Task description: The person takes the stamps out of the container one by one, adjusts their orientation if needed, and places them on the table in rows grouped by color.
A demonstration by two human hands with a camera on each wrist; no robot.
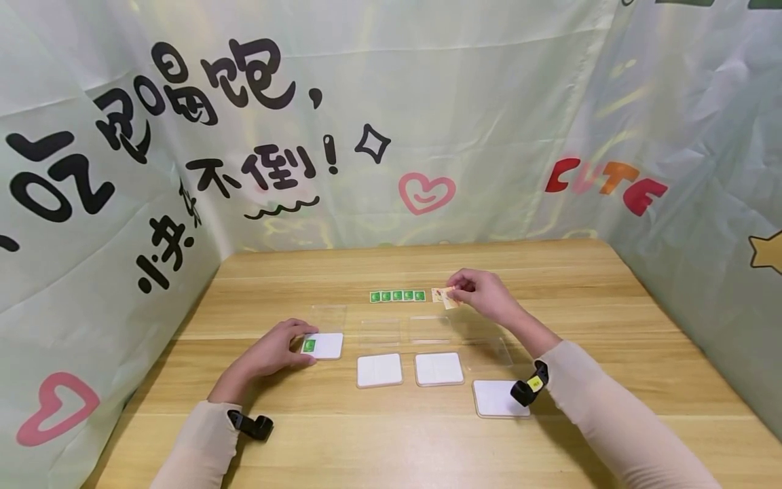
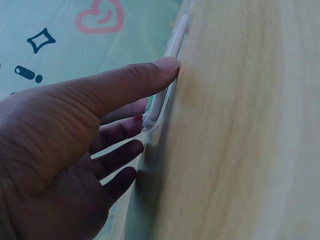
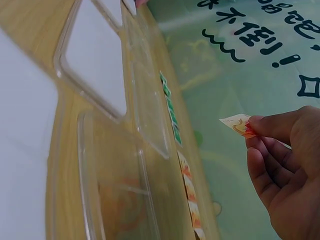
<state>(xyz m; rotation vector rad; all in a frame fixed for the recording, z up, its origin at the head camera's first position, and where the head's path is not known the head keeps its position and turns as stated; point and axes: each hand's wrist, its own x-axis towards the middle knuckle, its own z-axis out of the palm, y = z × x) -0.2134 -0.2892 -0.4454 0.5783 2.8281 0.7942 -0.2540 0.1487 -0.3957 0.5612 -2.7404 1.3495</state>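
My left hand (image 1: 283, 348) holds a shallow clear case (image 1: 330, 346) with a white insert by its edges, thumb on the near edge (image 2: 167, 65) and fingers at the far side. A small green stamp-like piece (image 1: 309, 346) lies on the insert's left part. Farther right, my right hand (image 1: 487, 297) pinches a small cream-and-orange stamp-like piece (image 3: 236, 123) between thumb and fingertips, raised above the tabletop. Below it runs a row of similar orange pieces (image 3: 189, 187), partly hidden by the hand in the head view. Beside these lies a row of several green pieces (image 1: 397, 296).
Nearer me are more white-filled cases: one at centre left (image 1: 379, 370), one at centre (image 1: 438, 368), and one at right (image 1: 497, 399), under the right wrist. Clear lids (image 1: 430, 329) lie behind the cases. Printed fabric walls (image 1: 489, 122) enclose the wooden table (image 1: 379, 441).
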